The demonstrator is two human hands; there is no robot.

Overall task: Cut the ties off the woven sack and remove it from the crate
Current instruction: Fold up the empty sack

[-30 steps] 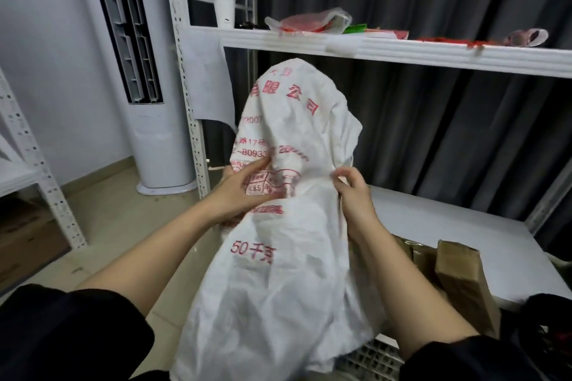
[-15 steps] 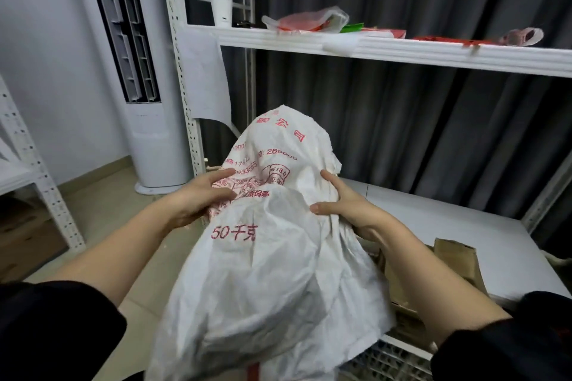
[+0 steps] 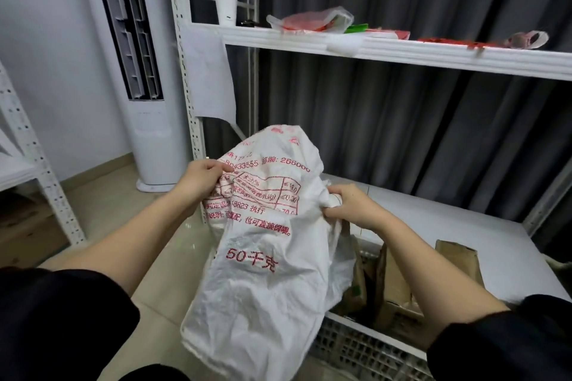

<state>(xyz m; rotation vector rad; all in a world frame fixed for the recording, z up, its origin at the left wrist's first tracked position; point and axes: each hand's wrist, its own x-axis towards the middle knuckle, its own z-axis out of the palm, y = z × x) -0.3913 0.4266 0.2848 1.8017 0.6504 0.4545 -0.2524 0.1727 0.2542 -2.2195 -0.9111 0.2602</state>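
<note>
Sack (image 3: 272, 272) lowered, left hand (image 3: 198, 181) pinching, right hand (image 3: 346, 206) bunching fabric

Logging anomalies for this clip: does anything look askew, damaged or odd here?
Only minor: a white sheet on the shelf post hangs with its lower edge curled. The woven sack is crumpled, gripped by both hands.

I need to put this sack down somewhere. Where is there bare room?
The white lower shelf is bare between the curtain and the crate. The tan floor is open between the air conditioner and the left rack. Crowded: the crate, full of cardboard boxes, and the top shelf. Both hands grip the sack.
</note>
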